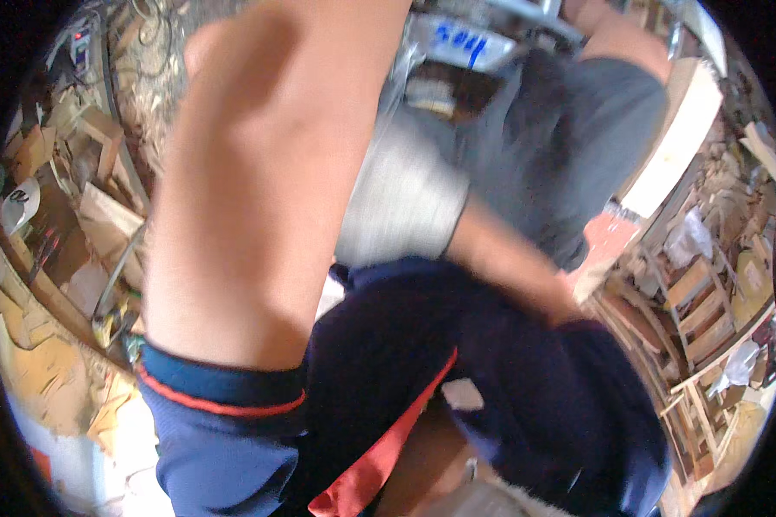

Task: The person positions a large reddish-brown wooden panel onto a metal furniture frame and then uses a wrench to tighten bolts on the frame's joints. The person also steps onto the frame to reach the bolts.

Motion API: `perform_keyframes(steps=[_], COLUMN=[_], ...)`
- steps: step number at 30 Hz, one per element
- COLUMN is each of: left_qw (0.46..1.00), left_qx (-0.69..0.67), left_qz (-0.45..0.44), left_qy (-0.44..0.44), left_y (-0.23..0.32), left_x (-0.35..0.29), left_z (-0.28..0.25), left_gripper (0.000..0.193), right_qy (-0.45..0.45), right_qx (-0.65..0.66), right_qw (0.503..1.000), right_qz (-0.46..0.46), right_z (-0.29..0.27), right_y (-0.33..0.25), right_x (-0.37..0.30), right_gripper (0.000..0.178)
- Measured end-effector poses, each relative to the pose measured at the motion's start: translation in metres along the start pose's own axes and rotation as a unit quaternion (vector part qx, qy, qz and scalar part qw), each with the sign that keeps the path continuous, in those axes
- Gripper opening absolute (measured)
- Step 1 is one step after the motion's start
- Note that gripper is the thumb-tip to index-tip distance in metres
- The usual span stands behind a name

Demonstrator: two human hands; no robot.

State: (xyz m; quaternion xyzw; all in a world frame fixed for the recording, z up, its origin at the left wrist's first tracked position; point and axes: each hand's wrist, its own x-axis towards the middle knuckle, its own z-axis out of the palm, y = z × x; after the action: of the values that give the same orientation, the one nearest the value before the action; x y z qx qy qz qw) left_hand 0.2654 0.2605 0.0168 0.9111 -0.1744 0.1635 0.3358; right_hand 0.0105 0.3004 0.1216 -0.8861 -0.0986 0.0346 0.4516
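Here, the left arm (pixel 250 198) stretches up, fingers hidden, grip impossible to tell; right of it, a white label (pixel 467 45).

Floor (pixel 151 103): largely littered with pale chips and scraps; blur limits identification. Left side: tan flat pieces (pixel 47 336), cardboard or thin wood, cannot tell which, overlapping in a loose heap. White scrap (pixel 19 205) with a dark mark higher in same area. Right side: slatted wooden frame (pixel 697 283); another slatted frame (pixel 703 424) nearer the lower edge. Crumpled whitish plastic (pixel 688 237) near the first frame; contact with it not determinable.
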Motion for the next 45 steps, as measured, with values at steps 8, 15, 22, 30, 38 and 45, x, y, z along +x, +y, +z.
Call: perform_keyframes(steps=[8, 15, 22, 30, 38, 45], left_qw=[0.973, 0.944, 0.914, 0.901, 0.855, 0.843], left_qx=[-0.187, -0.299, -0.350, -0.403, -0.430, -0.430], left_qz=[-0.111, -0.113, -0.116, -0.023, -0.223, -0.053], left_qy=[-0.073, -0.086, -0.169, -0.160, -0.184, -0.319], left_y=[-0.010, -0.006, 0.006, 0.046, 0.017, 0.014], left_x=[-0.006, -0.017, -0.011, -0.020, -0.023, -0.013], left_z=[-0.027, -0.041, -0.050, -0.024, -0.071, -0.039], left_gripper=[0.035, 0.027, 0.016, 0.023, 0.021, 0.020], right_qy=[0.306, 0.138, 0.326, 0.285, 0.166, 0.215], right_qx=[0.099, 0.663, 0.635, 0.685, 0.811, 0.635], right_qw=[0.941, 0.731, 0.683, 0.644, 0.548, 0.734], right_qz=[-0.104, -0.084, 0.154, 0.187, 0.123, 0.111], right_z=[-0.105, -0.113, -0.087, -0.091, -0.089, -0.079], right_y=[0.075, 0.157, 0.182, 0.192, 0.184, 0.153], right_x=[-0.060, 0.019, 0.088, 0.091, 0.099, 0.108], right_gripper=[0.009, 0.018, 0.035, 0.049, 0.047, 0.028])
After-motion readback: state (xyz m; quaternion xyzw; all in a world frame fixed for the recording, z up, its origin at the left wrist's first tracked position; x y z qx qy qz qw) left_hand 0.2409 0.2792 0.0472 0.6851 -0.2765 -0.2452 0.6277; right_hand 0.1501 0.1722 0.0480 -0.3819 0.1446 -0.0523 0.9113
